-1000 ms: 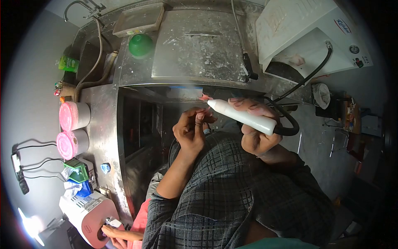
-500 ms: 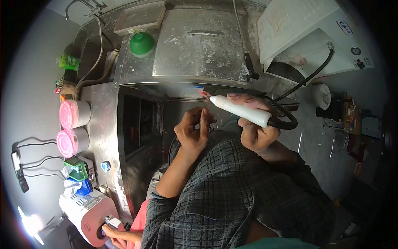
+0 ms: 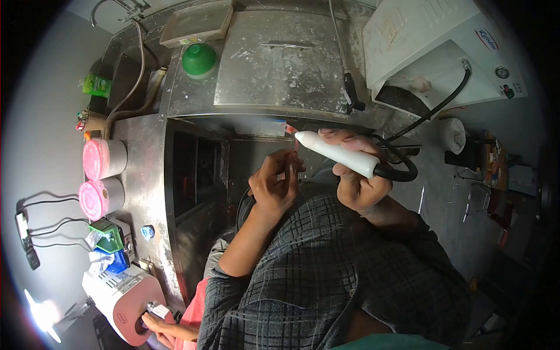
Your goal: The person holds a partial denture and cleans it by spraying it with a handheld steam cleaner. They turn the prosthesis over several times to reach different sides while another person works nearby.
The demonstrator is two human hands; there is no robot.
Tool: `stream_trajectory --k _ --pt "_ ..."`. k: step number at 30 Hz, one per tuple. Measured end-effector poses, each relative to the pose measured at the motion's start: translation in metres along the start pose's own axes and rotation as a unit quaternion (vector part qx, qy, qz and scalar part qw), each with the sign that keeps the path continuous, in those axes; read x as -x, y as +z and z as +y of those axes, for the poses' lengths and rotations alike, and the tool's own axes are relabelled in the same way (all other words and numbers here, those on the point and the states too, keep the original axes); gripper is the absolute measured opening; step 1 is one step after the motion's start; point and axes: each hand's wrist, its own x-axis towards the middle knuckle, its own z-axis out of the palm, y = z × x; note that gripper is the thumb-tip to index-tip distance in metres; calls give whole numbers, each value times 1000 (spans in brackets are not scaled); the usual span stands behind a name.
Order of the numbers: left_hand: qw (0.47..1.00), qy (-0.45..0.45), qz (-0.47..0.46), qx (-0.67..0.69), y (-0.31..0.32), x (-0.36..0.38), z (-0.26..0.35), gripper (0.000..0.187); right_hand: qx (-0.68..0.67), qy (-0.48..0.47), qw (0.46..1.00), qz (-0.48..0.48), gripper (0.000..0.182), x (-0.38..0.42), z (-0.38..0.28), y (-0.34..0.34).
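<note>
My right hand (image 3: 359, 175) is wrapped round a white pen-shaped handpiece (image 3: 338, 154), whose tapered tip points to the upper left and whose black hose loops from its back end. Just left of the tip, my left hand (image 3: 275, 179) pinches a small, thin reddish piece (image 3: 291, 130). That piece rises from the fingertips and stands close by the nozzle. Its exact shape is too small to make out, and whether it touches the tip I cannot tell.
A metal counter (image 3: 280, 64) carries a green bowl (image 3: 199, 59) and a tray (image 3: 195, 26). At the right is a white machine (image 3: 431, 58). Pink-lidded tubs (image 3: 100, 160) stand left. A co-worker's hand (image 3: 157, 324) is at a pink machine (image 3: 125, 303).
My left hand has turned slightly and shifted a little to the right, and the reddish piece has changed its angle. My right hand and the handpiece have barely moved.
</note>
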Motion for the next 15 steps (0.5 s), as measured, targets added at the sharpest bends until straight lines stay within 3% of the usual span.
stream_trajectory --k 4,6,9,11,13,15 --pt "999 -30 7 45 2 0 -1 10 1 -14 1000 -8 19 0 1 -2" --pt "965 -159 30 206 0 -1 -2 15 7 -11 1000 -7 15 0 1 -3" --pt "928 -189 78 313 -1 -6 -8 18 34 -26 999 -1 12 1 2 -4" --pt "925 -177 79 328 -3 -6 -13 19 15 15 1000 3 13 1 -2 -4" --pt "882 -230 82 402 -6 -7 -15 18 22 4 1000 0 15 1 -1 -3" --pt "872 -250 80 413 -9 -7 -19 17 30 -9 1000 -3 17 0 -1 -3"
